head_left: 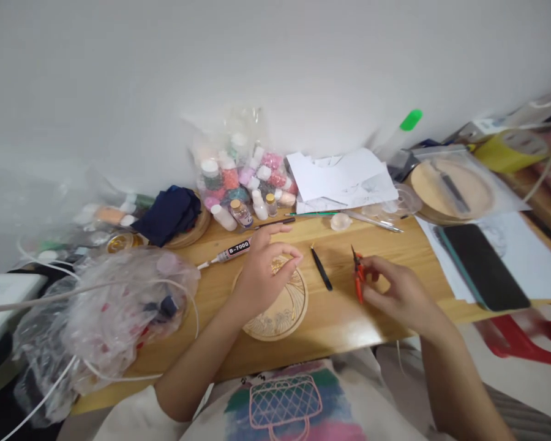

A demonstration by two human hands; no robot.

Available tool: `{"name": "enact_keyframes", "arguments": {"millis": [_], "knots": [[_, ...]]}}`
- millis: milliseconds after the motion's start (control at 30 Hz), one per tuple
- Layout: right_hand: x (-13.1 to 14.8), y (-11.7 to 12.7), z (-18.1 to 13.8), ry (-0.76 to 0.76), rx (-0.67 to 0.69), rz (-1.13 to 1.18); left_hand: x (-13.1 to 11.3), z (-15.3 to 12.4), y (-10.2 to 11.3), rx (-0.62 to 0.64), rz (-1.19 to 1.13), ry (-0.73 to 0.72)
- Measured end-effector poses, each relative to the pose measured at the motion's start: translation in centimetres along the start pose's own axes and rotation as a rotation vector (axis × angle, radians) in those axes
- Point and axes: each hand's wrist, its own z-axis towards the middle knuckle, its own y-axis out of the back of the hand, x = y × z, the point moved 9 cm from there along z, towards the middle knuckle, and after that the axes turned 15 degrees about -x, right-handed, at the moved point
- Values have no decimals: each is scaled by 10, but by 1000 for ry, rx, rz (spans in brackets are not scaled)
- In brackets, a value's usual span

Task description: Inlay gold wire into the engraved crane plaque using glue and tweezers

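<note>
My left hand (pixel 267 269) hovers above a round wooden disc (pixel 275 327) and hides its upper left part. Its thumb and index fingertip are pinched together; whatever is between them is too small to make out. The disc carries fine line drawing, wave-like patterns along the bottom and some gold wire (pixel 294 306). To the right, my right hand (pixel 392 288) is closed around small red-handled pliers (pixel 359 278), their dark pointed tip aimed away from me. Black tweezers (pixel 321 267) lie on the table between my hands. A B-7000 glue tube (pixel 233 250) rests left of the disc.
Bagged bead jars (pixel 239 177) and small bottles (pixel 241 213) stand along the wall. White papers (pixel 344 177) lie behind a small white dish (pixel 340 221). A phone (pixel 484 266) sits at the right. Plastic bags (pixel 119 312) and cables crowd the left side.
</note>
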Motion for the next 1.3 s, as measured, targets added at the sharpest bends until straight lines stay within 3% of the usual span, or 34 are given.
{"name": "enact_keyframes", "arguments": {"millis": [133, 333, 633, 1033, 1300], "knots": [[35, -6, -4, 56, -37, 259, -16, 17, 2, -48, -91, 56], [56, -7, 10, 98, -104, 324, -34, 28, 3, -85, -162, 72], [60, -1, 16, 121, -109, 362, -48, 32, 4, -81, -99, 10], [49, 4, 23, 111, -146, 248, -55, 44, -1, -22, -42, -116], [27, -3, 36, 46, -155, 287, -42, 67, -23, 76, -21, -20]]}}
